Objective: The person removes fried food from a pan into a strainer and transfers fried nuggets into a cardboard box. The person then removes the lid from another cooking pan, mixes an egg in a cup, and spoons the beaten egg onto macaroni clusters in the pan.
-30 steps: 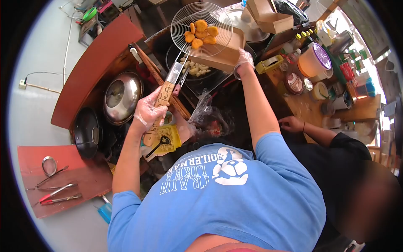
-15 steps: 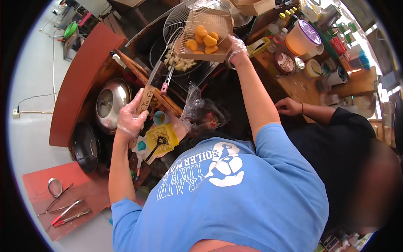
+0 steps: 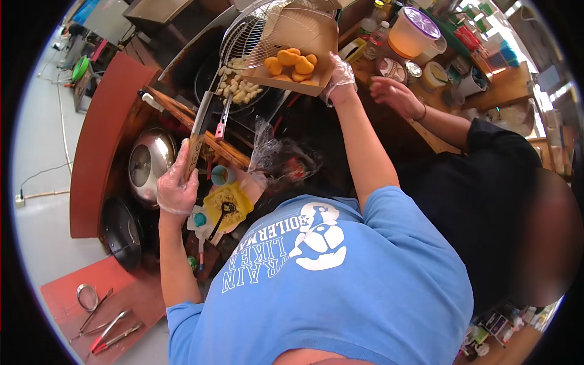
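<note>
My left hand [image 3: 177, 191], in a clear plastic glove, is closed round the wooden handle of a wire skimmer [image 3: 200, 117]. The skimmer's round mesh head overlaps the open cardboard box [image 3: 291, 85]. Several golden fried pieces [image 3: 292, 62] lie in that box. My right hand [image 3: 340, 79], gloved too, grips the box by its right side; some of its fingers are hidden behind the cardboard. Below the mesh, a dark pan [image 3: 204, 82] on the stove holds many pale pieces [image 3: 243, 91]. A utensil with a pink-ended handle [image 3: 221, 126] leans out over the pan's edge.
A wooden strip [image 3: 228, 149] borders the stove. Near my left hand are a yellow tray with a black spoon [image 3: 228, 208], a blue cup [image 3: 221, 176] and a metal lid [image 3: 151, 167]. At right, a co-worker's hand [image 3: 395, 96] reaches over a counter with a purple-lidded tub [image 3: 413, 33].
The view has shifted a little. The skimmer and box have stayed in my hands, with the mesh still over the box. The co-worker's hand has moved forward and opened, nearer my right hand.
</note>
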Available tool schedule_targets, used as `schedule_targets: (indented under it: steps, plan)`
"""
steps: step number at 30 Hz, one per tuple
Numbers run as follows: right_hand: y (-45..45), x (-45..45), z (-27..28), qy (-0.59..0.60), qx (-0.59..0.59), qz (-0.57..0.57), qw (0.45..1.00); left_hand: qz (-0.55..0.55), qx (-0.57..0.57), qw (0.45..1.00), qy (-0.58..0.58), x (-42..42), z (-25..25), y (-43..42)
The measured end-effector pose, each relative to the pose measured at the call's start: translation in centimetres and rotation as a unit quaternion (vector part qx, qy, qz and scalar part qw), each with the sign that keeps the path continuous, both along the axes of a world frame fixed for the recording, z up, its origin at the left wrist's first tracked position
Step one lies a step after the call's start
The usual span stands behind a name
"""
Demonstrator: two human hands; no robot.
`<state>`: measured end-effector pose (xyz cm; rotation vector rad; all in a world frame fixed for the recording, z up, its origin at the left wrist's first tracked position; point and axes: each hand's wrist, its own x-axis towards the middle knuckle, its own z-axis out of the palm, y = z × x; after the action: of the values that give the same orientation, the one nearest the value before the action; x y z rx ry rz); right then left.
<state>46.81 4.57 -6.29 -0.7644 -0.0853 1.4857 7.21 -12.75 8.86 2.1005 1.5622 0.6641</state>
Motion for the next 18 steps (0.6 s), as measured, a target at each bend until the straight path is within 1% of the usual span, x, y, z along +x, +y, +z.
schedule_targets:
  steps: [3,4,5,7,8,9,10,11,13,15,16,17,18]
  plan:
    - [-1.3,0.7,-0.8,-0.018,0.014,-0.02,1.0,-0.01,0.013,1.0,-0.023,0.0,-0.1,-0.1]
    - [-2.0,1.0,-1.3,0.011,0.036,-0.012,0.999,0.003,-0.005,0.998,-0.055,-0.2,-0.5,-0.1]
    - [-2.5,1.2,-0.8,0.038,0.061,-0.004,0.997,-0.001,-0.003,0.998,-0.058,-0.1,-0.4,0.0]
    - [-4.0,1.3,0.1,0.021,0.063,-0.015,0.998,-0.006,-0.003,0.996,-0.094,-0.1,-0.1,0.1]
    - [-4.9,1.0,1.1,0.015,0.049,-0.037,0.998,-0.015,0.006,0.992,-0.122,-0.3,-0.6,0.1]
    - [-5.6,0.8,1.8,0.01,0.036,-0.058,0.998,-0.019,0.009,0.992,-0.124,-0.5,-0.5,0.0]
    - [-6.1,0.9,1.8,0.003,0.031,-0.067,0.997,-0.006,-0.041,0.988,-0.151,-0.9,-0.4,-0.3]
    - [-6.3,1.2,1.3,0.002,0.033,-0.07,0.997,-0.008,-0.058,0.985,-0.16,-1.4,-0.6,-0.4]
    - [-6.7,2.0,0.2,0.016,0.09,-0.059,0.994,-0.015,-0.072,0.983,-0.171,-2.0,-0.7,-0.9]
    - [-8.3,1.9,1.6,0.013,0.102,-0.057,0.993,0.009,-0.168,0.942,-0.291,-1.9,-0.5,-1.5]
    - [-8.8,2.1,1.9,0.022,0.105,-0.073,0.992,0.004,-0.159,0.936,-0.315,-2.0,-1.2,-1.5]
    - [-9.4,2.2,2.1,0.031,0.107,-0.088,0.99,-0.001,-0.156,0.936,-0.315,-2.0,-1.1,-1.7]
    - [-10.1,2.3,2.5,0.009,0.086,-0.101,0.991,0.017,-0.172,0.923,-0.344,-1.8,-1.0,-1.8]
